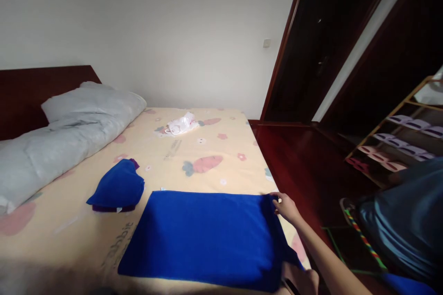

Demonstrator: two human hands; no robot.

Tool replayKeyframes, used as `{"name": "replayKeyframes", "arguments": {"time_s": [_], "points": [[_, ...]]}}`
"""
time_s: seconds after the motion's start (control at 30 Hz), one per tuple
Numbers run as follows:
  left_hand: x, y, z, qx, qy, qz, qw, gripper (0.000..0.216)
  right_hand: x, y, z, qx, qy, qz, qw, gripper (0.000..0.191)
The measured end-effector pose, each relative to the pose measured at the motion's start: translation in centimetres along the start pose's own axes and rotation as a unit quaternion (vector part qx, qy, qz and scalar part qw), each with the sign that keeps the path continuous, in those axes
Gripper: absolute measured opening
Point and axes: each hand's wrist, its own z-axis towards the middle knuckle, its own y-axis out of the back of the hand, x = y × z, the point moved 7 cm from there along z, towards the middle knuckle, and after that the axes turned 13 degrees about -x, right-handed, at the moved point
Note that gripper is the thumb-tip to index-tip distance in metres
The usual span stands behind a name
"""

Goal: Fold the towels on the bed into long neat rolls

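A blue towel (204, 235) lies spread flat on the bed, a small white tag at its far left edge. My right hand (285, 206) pinches its far right corner. Lower down, my left hand (302, 281) is partly cut off by the frame's bottom edge and somewhat blurred; its fingers close on the towel's near right corner. Between the hands, the right edge is slightly rumpled. To the left lies a folded blue cloth (119, 182), with purple cloth (114, 209) showing beneath it.
A patterned sheet (238, 170) covers the bed. A crumpled white plastic bag (182, 123) rests near the wall, and a grey quilt (86, 120) lies by the headboard (44, 85). At right stand a slipper rack (391, 122) and a blurred dark-blue fabric shape (404, 221).
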Motion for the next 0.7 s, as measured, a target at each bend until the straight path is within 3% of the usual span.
{"name": "replayKeyframes", "arguments": {"time_s": [0.1, 0.17, 0.33, 0.5, 0.6, 0.7], "points": [[1.5, 0.4, 0.3, -0.059, 0.117, -0.049, 0.99, 0.061, 1.5, 0.6, 0.7, 0.018, 0.009, 0.016, 1.0, 0.032], [2.6, 1.2, -1.3, -0.115, 0.147, -0.087, 0.978, 0.057, 3.0, 0.5, 0.9, 0.033, 0.024, 0.027, 0.999, 0.033], [8.0, 3.8, -10.8, -0.237, 0.292, -0.165, 0.912, 0.051, 9.3, -2.7, 0.1, 0.079, 0.121, 0.032, 0.989, 0.037], [16.5, 4.8, -22.2, -0.304, 0.454, -0.123, 0.828, 0.07, 19.5, -10.3, -3.0, 0.124, 0.274, 0.019, 0.954, 0.023], [22.4, 4.7, -28.6, -0.33, 0.479, -0.148, 0.8, 0.067, 26.2, -15.6, -6.0, 0.109, 0.357, 0.006, 0.928, 0.025], [28.4, 4.4, -34.8, -0.36, 0.488, -0.139, 0.783, 0.063, 31.2, -21.8, -8.9, 0.125, 0.374, -0.017, 0.919, 0.028]]}}
